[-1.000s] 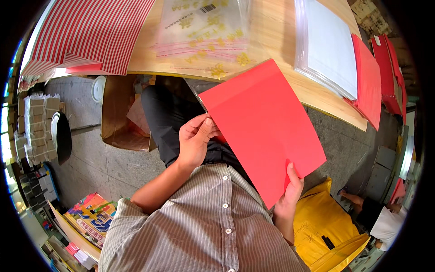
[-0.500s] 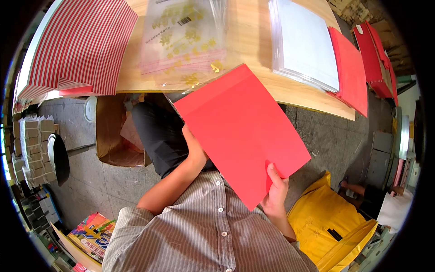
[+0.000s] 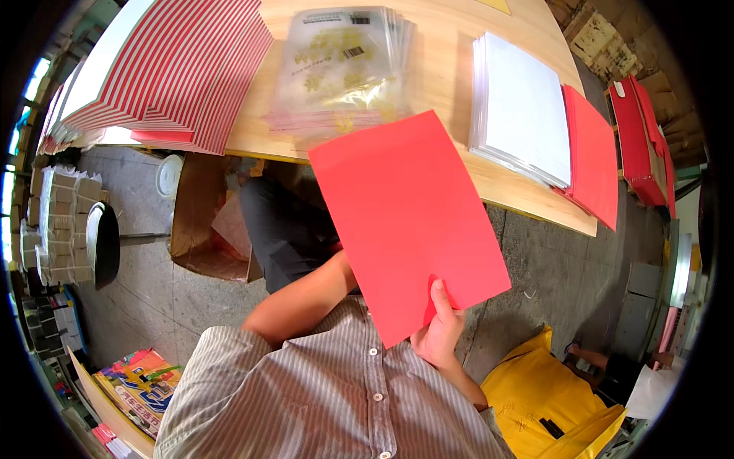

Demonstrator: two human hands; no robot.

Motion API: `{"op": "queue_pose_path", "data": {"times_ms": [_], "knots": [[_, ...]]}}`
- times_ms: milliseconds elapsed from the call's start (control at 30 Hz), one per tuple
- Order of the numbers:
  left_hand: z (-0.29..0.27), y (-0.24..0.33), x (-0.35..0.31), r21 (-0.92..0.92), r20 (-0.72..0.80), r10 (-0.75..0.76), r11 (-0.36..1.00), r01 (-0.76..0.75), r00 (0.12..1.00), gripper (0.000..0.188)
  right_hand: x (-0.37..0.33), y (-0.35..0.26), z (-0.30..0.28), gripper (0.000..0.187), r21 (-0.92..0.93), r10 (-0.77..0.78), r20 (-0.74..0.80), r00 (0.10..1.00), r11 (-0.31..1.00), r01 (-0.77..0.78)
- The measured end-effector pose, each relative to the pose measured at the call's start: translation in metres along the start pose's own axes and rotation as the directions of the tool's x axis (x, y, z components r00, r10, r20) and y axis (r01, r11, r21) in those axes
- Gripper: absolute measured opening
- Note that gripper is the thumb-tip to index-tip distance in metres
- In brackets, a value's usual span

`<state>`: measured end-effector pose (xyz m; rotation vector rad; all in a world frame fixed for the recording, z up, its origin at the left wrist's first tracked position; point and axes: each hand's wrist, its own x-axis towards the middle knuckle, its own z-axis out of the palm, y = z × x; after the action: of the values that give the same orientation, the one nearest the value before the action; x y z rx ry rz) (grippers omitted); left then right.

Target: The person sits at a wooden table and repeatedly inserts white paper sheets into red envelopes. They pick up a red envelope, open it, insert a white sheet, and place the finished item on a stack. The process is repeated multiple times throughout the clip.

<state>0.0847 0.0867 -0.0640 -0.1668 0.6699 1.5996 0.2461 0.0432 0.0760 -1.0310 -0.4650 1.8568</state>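
A plain red rectangular card sheet (image 3: 413, 222) is held tilted in front of my chest, its far corner overlapping the table's front edge. My right hand (image 3: 441, 329) grips its near edge, thumb on the top face and the other fingers largely beneath. From the left, my forearm (image 3: 310, 298) reaches under the sheet, which hides my left hand's fingers. Just beyond the sheet, a stack of clear plastic bags (image 3: 344, 69) with yellow print lies on the wooden table (image 3: 443, 69). Whether the red piece is one layer or several I cannot tell.
Fanned red-and-white booklets (image 3: 191, 69) cover the table's left side. On the right lie a white stack in clear sleeves (image 3: 524, 107) and red sheets (image 3: 590, 157). Below are an open cardboard box (image 3: 202, 237) and, at lower right, a yellow sack (image 3: 535, 398).
The red sheet has turned slightly more upright, and my right hand has shifted left with it. A clear bag that stretched toward the sheet's far edge is no longer there. The view has shifted a little.
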Motion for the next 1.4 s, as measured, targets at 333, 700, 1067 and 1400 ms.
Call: {"op": "queue_pose_path", "data": {"times_ms": [333, 700, 1067, 1400], "knots": [[-0.002, -0.007, -0.008, 0.026, 0.026, -0.020, 0.999, 0.019, 0.999, 0.022, -0.004, 0.010, -0.002, 0.026, 0.001, 0.039, -0.042, 0.998, 0.999, -0.039], [0.000, -0.009, -0.010, 0.047, 0.053, -0.050, 0.998, 0.047, 0.997, 0.024, -0.005, 0.000, 0.000, 0.026, 0.050, 0.118, -0.012, 0.993, 0.992, -0.117], [0.001, -0.016, -0.017, 0.050, 0.073, -0.064, 0.997, 0.061, 0.995, 0.027, 0.002, 0.006, 0.012, 0.029, 0.056, 0.128, 0.002, 0.992, 0.990, -0.128], [0.001, -0.014, -0.011, 0.023, 0.131, -0.110, 0.994, 0.108, 0.985, 0.029, 0.006, 0.006, 0.012, 0.029, 0.065, 0.052, -0.028, 0.998, 0.997, -0.050]]}}
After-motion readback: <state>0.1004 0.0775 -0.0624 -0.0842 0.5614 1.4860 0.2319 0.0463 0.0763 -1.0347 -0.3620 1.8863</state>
